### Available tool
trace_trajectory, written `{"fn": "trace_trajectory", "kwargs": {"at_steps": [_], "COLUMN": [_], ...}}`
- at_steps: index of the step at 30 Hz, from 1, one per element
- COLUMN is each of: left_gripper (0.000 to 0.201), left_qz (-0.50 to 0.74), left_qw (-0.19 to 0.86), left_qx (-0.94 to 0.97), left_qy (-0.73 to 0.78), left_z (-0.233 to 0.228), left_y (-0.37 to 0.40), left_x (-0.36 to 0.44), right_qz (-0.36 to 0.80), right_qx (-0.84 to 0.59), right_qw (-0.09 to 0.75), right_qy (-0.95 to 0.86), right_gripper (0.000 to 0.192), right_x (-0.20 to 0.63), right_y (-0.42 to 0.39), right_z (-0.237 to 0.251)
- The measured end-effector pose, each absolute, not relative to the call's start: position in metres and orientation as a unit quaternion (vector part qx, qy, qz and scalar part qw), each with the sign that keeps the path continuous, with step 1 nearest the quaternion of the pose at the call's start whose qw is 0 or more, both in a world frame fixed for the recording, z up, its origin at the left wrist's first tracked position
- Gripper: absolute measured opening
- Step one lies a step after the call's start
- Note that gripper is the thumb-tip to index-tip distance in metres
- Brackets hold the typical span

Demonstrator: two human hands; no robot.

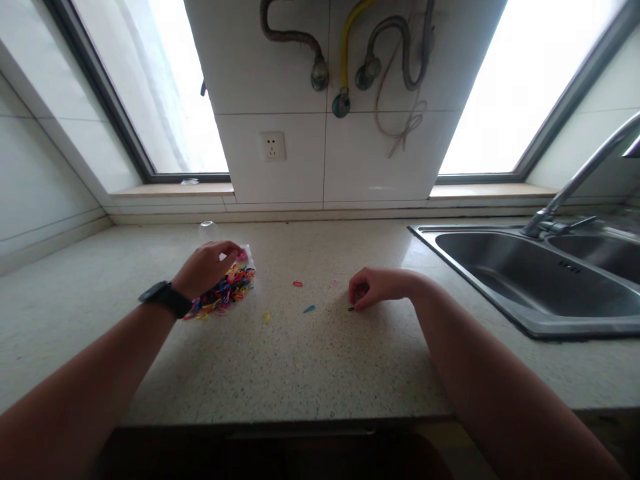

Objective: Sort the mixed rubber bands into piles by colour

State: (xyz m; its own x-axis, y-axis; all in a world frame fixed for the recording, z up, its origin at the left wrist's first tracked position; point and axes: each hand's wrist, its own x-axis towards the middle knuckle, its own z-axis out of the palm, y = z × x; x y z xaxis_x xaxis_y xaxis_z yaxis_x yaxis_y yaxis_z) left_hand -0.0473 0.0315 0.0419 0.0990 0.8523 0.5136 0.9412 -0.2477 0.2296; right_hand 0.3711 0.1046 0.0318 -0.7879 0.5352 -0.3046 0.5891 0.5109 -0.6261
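Note:
My left hand [206, 267], with a black watch on the wrist, rests on a clear plastic bag [235, 279] full of small coloured rubber bands and pinches its top edge. My right hand [373, 287] lies on the speckled countertop [300, 360] with the fingers curled; its fingertips pinch a tiny dark band [351, 309] against the surface. Between the hands lie loose bands: a red one [297, 283], a blue one [309, 309] and a yellow one [267, 317].
A steel double sink [530, 280] with a tap [575, 183] sits at the right. A tiled wall with a socket [273, 146] and hoses stands behind, between two windows. A small clear object [207, 230] lies behind the bag.

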Motion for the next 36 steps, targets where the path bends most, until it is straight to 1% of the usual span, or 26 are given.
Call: {"fn": "trace_trajectory", "kwargs": {"at_steps": [6, 15, 19, 24, 28, 33, 36], "left_gripper": [0.035, 0.038, 0.038, 0.032, 0.032, 0.025, 0.023], "left_qz": [-0.271, -0.230, -0.193, -0.164, -0.166, -0.161, -0.185], "left_qw": [0.067, 0.052, 0.029, 0.010, 0.015, 0.030, 0.043], "left_qx": [-0.693, -0.771, -0.808, -0.820, -0.826, -0.820, -0.810], "left_qy": [-0.665, -0.592, -0.556, -0.548, -0.538, -0.549, -0.555], "left_z": [0.038, 0.035, 0.035, 0.029, 0.025, 0.025, 0.027], "left_y": [0.039, 0.041, 0.040, 0.041, 0.043, 0.044, 0.043], "left_x": [-0.077, -0.071, -0.070, -0.068, -0.066, -0.068, -0.068], "right_qz": [-0.354, -0.350, -0.345, -0.322, -0.325, -0.335, -0.355], "right_qx": [0.319, 0.324, 0.351, 0.402, 0.414, 0.418, 0.427], "right_qw": [0.061, 0.082, 0.025, -0.045, -0.067, -0.068, -0.087], "right_qy": [0.877, 0.875, 0.870, 0.856, 0.848, 0.841, 0.827], "right_gripper": [0.026, 0.030, 0.034, 0.035, 0.036, 0.036, 0.036], "right_x": [0.367, 0.364, 0.368, 0.372, 0.371, 0.371, 0.371], "right_y": [0.102, 0.094, 0.102, 0.115, 0.118, 0.120, 0.120], "right_z": [0.031, 0.039, 0.034, 0.025, 0.020, 0.017, 0.017]}}
